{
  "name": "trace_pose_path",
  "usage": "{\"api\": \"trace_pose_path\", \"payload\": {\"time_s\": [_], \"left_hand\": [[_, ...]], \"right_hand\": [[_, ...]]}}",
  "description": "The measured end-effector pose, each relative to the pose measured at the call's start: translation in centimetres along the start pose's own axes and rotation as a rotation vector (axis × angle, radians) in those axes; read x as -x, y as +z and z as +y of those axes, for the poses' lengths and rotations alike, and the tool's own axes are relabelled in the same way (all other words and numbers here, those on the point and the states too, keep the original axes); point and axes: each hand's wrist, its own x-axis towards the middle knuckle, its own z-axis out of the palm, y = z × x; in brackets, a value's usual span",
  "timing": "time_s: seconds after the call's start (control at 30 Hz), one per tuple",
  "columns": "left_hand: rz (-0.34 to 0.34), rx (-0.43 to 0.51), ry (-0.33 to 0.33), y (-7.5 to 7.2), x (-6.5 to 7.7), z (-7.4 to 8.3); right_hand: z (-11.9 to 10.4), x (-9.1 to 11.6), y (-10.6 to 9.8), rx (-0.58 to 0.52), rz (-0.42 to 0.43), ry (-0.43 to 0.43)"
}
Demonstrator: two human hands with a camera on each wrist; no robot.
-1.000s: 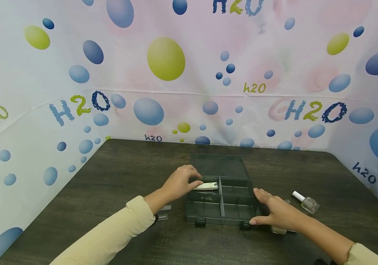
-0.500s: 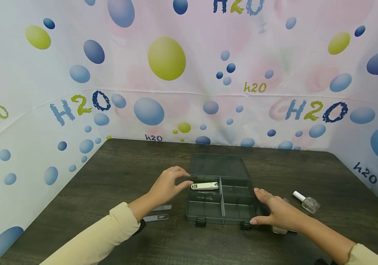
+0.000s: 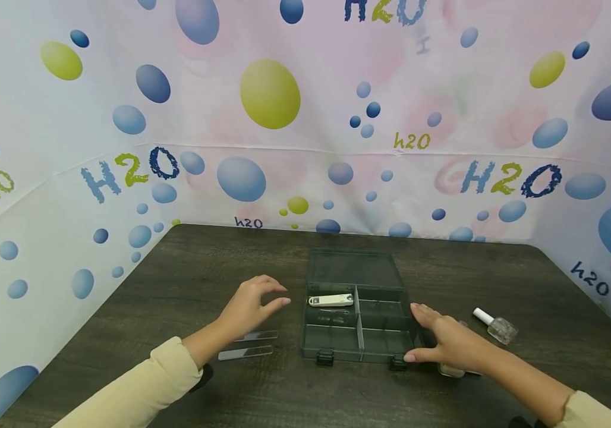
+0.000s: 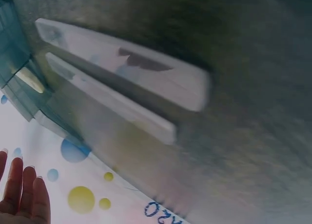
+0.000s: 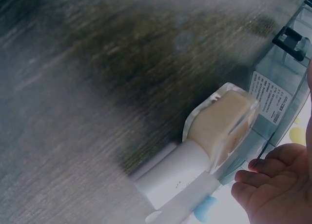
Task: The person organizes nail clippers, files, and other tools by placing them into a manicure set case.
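A smoky clear plastic organizer box (image 3: 332, 339) lies with its lid (image 3: 356, 267) laid back. In its back left compartment is a cream nail clipper (image 3: 331, 301). My left hand (image 3: 249, 306) hovers left of the box, fingers apart and holding nothing. Two nail files (image 3: 245, 353) lie below that hand; the left wrist view shows both nail files (image 4: 126, 63) side by side. My right hand (image 3: 447, 342) rests against the right side of the box, its thumb by the front latch. Under it, a beige nail polish bottle (image 5: 222, 121) with a white cap lies on its side.
A clear nail polish bottle (image 3: 500, 330) with a white cap lies right of my right hand. Thin dividers (image 3: 358, 321) split the box into compartments. The dark wooden table (image 3: 220, 255) meets a printed curtain (image 3: 305, 178) at its back.
My left hand has let go of the nail clipper, leaving it in the box, and moved left and toward me. The nail files show more fully. My right hand stays in place.
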Motion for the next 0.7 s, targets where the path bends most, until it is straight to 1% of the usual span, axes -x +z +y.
{"api": "trace_pose_path", "payload": {"time_s": [0.13, 0.27, 0.7], "left_hand": [[-0.006, 0.002, -0.024, -0.4, 0.6, -0.6], [-0.012, -0.013, -0.031, -0.8, 1.2, -1.2], [-0.070, -0.053, -0.073, -1.5, 3.4, -2.8]], "right_hand": [[-0.1, 0.0, -0.1, 0.009, 0.000, 0.006], [-0.2, 0.1, -0.1, 0.010, 0.000, 0.007], [-0.2, 0.0, -0.2, -0.018, -0.008, -0.014]]}}
